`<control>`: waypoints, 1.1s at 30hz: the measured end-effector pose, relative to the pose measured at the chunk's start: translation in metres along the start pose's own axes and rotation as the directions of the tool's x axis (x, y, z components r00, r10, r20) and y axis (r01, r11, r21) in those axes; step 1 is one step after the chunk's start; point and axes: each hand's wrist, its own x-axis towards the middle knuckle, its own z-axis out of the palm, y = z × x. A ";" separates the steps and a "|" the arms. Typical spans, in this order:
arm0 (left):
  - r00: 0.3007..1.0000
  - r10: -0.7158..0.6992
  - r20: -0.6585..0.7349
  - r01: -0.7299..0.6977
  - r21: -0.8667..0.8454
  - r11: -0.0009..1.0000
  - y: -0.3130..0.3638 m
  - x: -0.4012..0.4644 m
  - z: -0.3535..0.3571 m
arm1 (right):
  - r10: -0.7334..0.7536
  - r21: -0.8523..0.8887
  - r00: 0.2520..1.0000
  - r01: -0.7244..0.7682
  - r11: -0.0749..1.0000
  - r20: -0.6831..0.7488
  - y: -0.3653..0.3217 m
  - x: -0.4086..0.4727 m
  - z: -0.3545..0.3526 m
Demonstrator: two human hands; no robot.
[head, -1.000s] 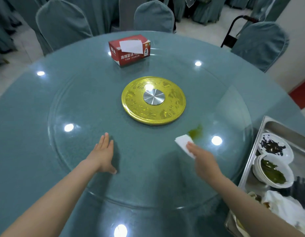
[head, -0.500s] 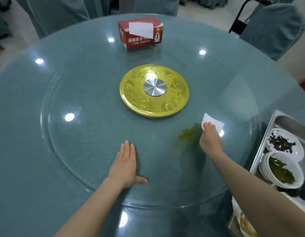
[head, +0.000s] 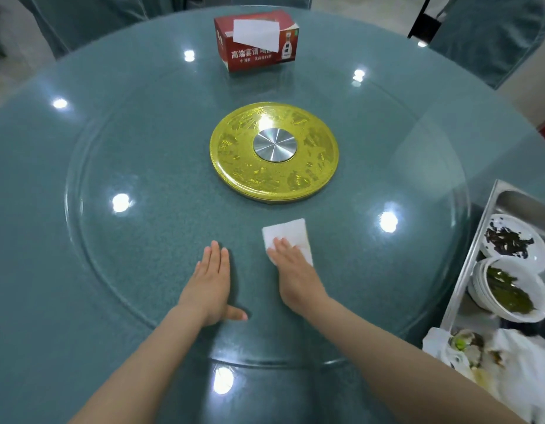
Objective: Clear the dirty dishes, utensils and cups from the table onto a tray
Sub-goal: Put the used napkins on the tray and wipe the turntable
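On the round green glass counter [head: 81,148], our right hand [head: 292,272] presses flat on the white folded napkin [head: 288,238]; our left hand [head: 210,286] lies spread just beside; the steel tray [head: 491,215] sits right.

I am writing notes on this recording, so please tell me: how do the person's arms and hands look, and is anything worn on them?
Both forearms are bare as far as the picture shows; no sleeve is visible. The left hand and the right hand are bare too: no gloves, rings, watch or bracelet can be seen.
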 end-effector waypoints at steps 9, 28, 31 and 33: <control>1.000 0.009 -0.013 -0.010 -0.049 0.999 -0.001 -0.002 -0.001 | -0.230 -0.048 0.945 0.247 0.968 0.232 -0.030 -0.034 0.012; 0.999 0.032 -0.024 -0.035 -0.122 0.992 0.005 -0.006 0.004 | -0.126 -0.221 0.927 0.213 0.952 0.354 -0.030 -0.003 -0.026; 1.000 0.018 -0.023 -0.021 -0.111 0.994 0.012 -0.005 0.003 | -0.150 -0.213 0.938 0.223 0.951 0.314 -0.021 -0.008 -0.026; 1.000 0.018 -0.024 -0.020 -0.097 0.995 0.016 -0.005 0.004 | -0.194 -0.201 0.936 0.258 0.945 0.293 -0.015 -0.017 -0.029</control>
